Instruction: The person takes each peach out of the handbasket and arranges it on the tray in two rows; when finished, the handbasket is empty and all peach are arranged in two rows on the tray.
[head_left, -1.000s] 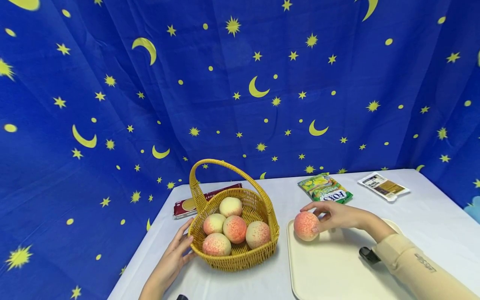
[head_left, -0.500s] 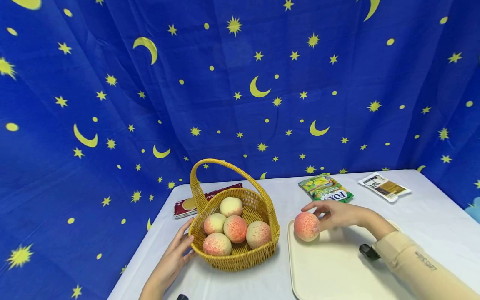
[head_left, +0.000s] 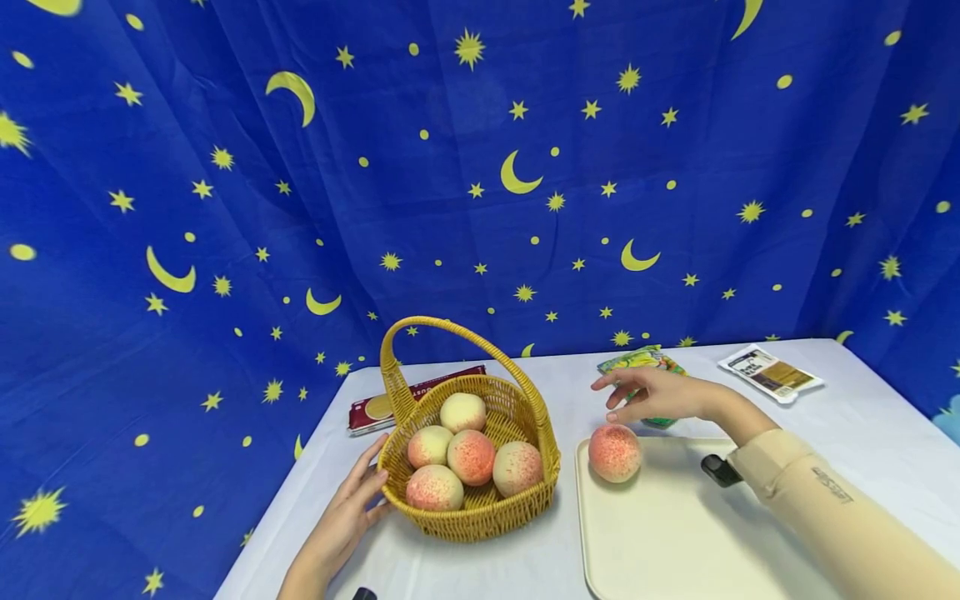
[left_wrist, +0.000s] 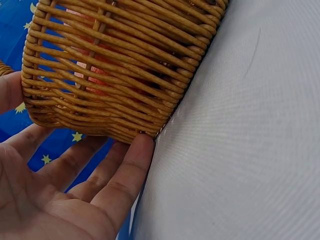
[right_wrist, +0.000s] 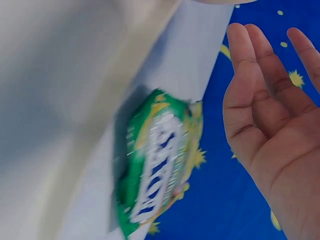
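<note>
In the head view a yellow wicker basket [head_left: 480, 521] with a tall arched handle holds several peaches [head_left: 470, 457]. My left hand [head_left: 341, 517] rests against its left side, thumb by the rim. The left wrist view shows the extended fingers [left_wrist: 120, 185] touching the woven wall [left_wrist: 115, 85] low down. Another peach [head_left: 614, 453], pink-red, sits on the cream tray [head_left: 675, 533] near its far left corner. Just above and behind that peach is my right hand [head_left: 660, 393], apart from it and holding nothing. The right wrist view shows that hand's fingers [right_wrist: 242, 50] loosely extended.
Behind the basket lies a dark red biscuit packet [head_left: 375, 412], partly hidden. A green FOX'S bag [right_wrist: 160, 160] lies beyond the tray, partly covered by my right hand in the head view. A white and brown packet [head_left: 771, 372] lies at the back right, before a blue curtain [head_left: 450, 208].
My right hand has let go of the peach on the tray and risen up and back from it. The left hand and the basket stay where they were.
</note>
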